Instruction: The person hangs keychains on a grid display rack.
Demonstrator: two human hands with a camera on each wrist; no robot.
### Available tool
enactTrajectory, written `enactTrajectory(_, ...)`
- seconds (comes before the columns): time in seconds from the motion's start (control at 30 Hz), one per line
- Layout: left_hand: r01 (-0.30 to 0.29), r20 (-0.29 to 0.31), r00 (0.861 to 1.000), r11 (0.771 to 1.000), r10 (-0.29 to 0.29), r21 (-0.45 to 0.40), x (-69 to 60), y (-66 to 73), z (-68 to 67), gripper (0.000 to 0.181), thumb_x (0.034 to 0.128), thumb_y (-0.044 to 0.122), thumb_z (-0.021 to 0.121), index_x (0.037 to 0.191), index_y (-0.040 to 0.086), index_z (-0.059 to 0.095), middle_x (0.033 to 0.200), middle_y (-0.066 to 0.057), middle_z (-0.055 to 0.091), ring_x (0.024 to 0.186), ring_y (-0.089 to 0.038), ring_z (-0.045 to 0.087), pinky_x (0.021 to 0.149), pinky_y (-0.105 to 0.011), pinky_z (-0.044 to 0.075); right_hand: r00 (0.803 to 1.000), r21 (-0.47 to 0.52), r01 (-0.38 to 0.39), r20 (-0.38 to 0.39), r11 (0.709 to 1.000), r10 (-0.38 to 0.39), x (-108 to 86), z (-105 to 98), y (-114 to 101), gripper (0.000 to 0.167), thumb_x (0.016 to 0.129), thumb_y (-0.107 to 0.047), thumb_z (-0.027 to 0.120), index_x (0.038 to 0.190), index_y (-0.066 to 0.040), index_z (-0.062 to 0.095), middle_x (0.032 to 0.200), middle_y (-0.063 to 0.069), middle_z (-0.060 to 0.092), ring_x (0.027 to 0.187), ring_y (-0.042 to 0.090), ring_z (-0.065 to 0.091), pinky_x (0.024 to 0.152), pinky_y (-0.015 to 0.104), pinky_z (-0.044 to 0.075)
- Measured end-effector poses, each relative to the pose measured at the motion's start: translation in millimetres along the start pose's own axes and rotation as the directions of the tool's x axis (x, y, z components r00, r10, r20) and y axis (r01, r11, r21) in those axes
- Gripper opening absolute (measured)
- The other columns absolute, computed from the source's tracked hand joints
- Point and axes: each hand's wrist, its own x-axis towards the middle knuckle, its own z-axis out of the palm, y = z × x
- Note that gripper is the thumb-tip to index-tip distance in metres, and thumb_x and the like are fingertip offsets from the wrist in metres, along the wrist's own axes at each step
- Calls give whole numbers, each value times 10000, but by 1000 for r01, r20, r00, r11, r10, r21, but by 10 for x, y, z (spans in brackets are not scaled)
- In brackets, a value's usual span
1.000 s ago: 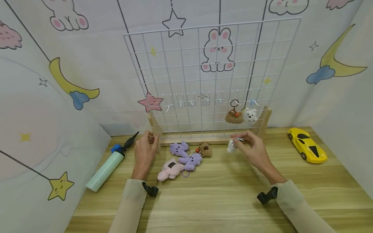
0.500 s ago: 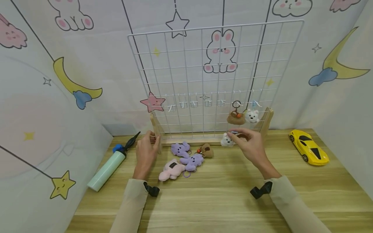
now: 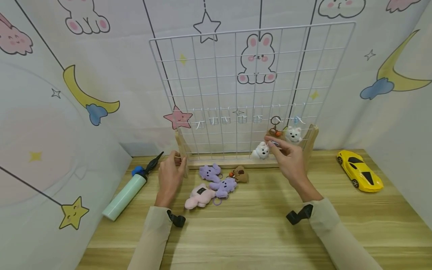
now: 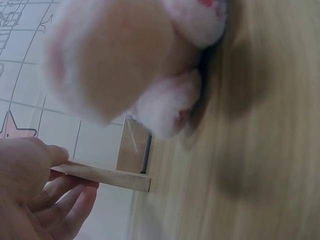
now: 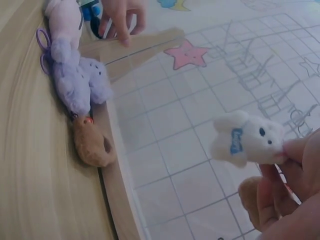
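Observation:
My right hand [image 3: 292, 161] pinches the top of a small white plush dog keychain [image 3: 261, 150], which hangs in front of the lower white wire grid [image 3: 236, 90]. In the right wrist view the plush dog [image 5: 252, 140] has a blue patch on its front. A brown plush keychain [image 3: 271, 132] and another white plush dog keychain [image 3: 294, 134] hang from hooks at the grid's right, the brown one partly behind my fingers. My left hand [image 3: 170, 178] grips the left wooden stand post [image 3: 181, 143]; in the left wrist view thumb and fingers lie either side of the post [image 4: 107, 177].
Several white hooks [image 3: 225, 120] line the grid. On the table lie purple plush keychains [image 3: 224, 186], a pink plush [image 3: 200, 196] and a brown plush [image 3: 240, 174]. A pale green hand pump [image 3: 125, 197] is at left, a yellow toy car [image 3: 359, 171] at right.
My right hand has lifted the white plush dog keychain up and slightly left, toward the grid, and the dog's face has turned into view. My left hand stays on the post.

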Motion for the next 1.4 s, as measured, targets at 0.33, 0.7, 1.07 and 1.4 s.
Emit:
enactTrajectory(0.33,5,7,1000,1000,-5,4,3,-13,-8,249,1076,318,709,1117,73,705,1064,-173,832,971,-333,817,811,-540,647,999,42,-45,-26,998,46,27,-18,-81,260,1008,-214,806,1149,-6,737,968,-174,829,930,18,774,714,150,535)
enactTrajectory(0.7,-2,-1,1000,1000,2,1,6,-15,-3,250,1076,314,709,1126,69,707,1061,-181,830,964,-335,819,790,-536,652,996,64,-25,-79,998,30,109,32,-212,289,1039,-235,767,1216,-9,804,1072,-86,842,1004,-17,763,798,110,565)
enactTrajectory(1.07,10,-5,1000,1000,-10,-3,-3,5,-6,240,1072,304,717,1130,72,711,1067,-184,829,968,-342,816,792,-539,651,994,124,43,-107,991,-30,191,126,-341,295,1081,-200,696,1269,21,747,1104,-92,804,1034,42,760,892,157,593)
enactTrajectory(1.4,11,-5,1000,1000,-11,-8,-2,5,-5,227,1068,300,723,1112,77,711,1055,-180,830,959,-341,815,795,-541,648,989,158,93,-131,983,-72,218,188,-428,290,1091,-229,681,1227,19,749,1161,78,823,1040,106,782,868,198,622)
